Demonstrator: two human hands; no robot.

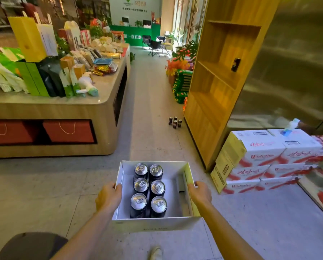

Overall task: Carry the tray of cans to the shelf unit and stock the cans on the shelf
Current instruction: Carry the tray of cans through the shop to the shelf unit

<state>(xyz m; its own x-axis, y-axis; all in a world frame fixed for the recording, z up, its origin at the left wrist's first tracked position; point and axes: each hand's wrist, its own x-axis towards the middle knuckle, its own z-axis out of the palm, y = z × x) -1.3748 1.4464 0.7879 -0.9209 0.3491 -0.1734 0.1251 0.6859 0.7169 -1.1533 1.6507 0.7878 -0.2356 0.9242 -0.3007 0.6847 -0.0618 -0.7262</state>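
Left hand (109,197) and right hand (200,192) clamp opposite side walls of tray (155,221); six cans (149,190) likely heavy, thin cardboard may flex, support underneath.

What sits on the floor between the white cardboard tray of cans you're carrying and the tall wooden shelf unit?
In the head view, mostly bare pale floor tiles. A small cluster of four dark cans stands on the floor by the wooden shelf unit, well ahead of the white cardboard tray.
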